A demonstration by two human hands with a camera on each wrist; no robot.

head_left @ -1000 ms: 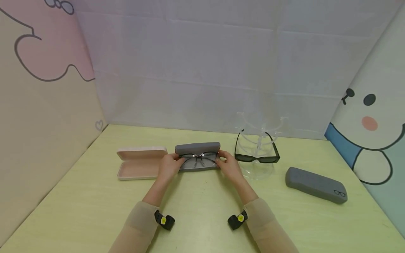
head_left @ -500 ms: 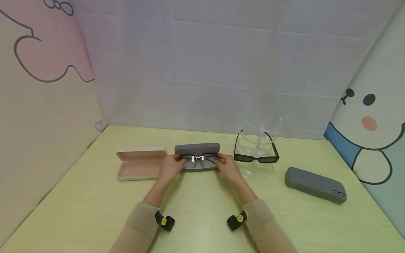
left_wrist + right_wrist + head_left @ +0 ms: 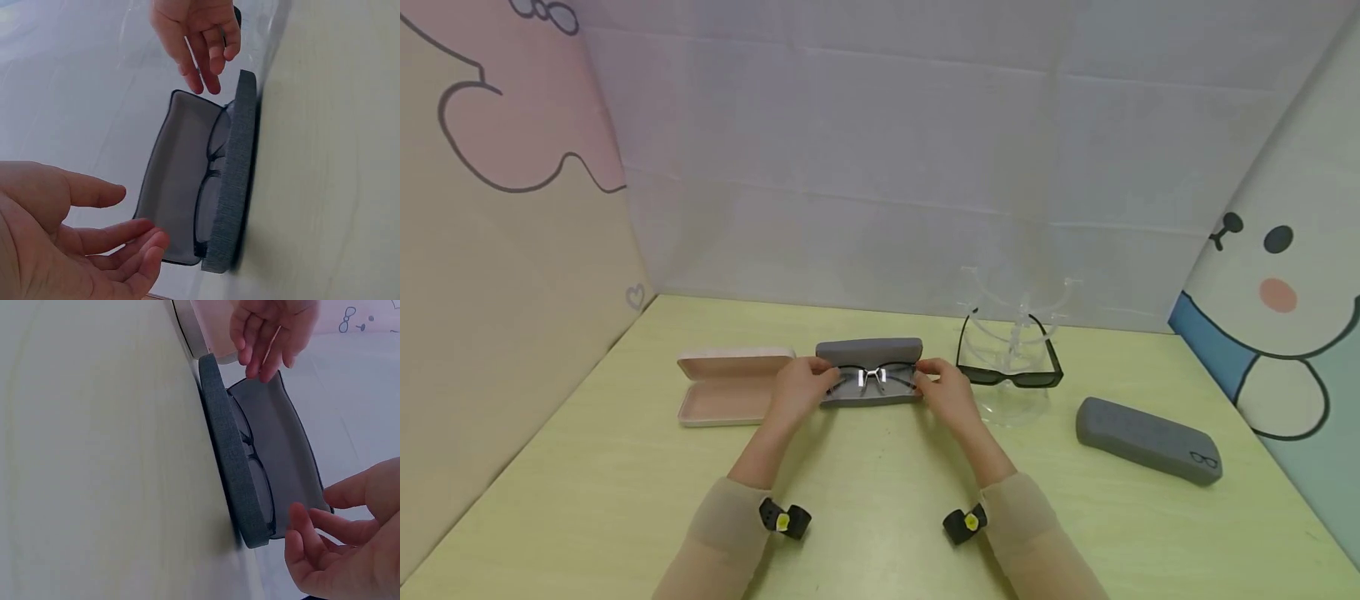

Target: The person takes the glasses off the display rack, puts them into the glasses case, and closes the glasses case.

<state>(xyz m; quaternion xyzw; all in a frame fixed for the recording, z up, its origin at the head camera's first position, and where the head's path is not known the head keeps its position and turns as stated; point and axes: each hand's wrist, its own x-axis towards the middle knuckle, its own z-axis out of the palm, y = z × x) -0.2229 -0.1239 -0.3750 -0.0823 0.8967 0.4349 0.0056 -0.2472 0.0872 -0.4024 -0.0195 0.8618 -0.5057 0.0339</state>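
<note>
An open grey glasses case (image 3: 868,352) stands in the middle, its lid raised at the back. Inside lies a pair of dark-rimmed eyeglasses (image 3: 872,375), lenses facing up and outward. My left hand (image 3: 800,387) is at the case's left end, my right hand (image 3: 949,395) at its right end. In the left wrist view the left hand's fingers (image 3: 140,234) are loosely bent beside the lid, apart from the eyeglasses (image 3: 215,161). From the right wrist, the right hand (image 3: 353,537) likewise shows relaxed fingers with nothing gripped, right by the lid's edge.
Left of the hands, a pale case (image 3: 730,404) with pink lining lies open. A clear stand (image 3: 1015,337) at the right bears black sunglasses (image 3: 1037,379). A closed grey case (image 3: 1150,440) lies further right. A cloth backdrop (image 3: 850,167) rises behind the table.
Both hands have let go of the eyeglasses and moved slightly apart and up. The eyeglasses now rest in the grey case, which has hardly shifted.
</note>
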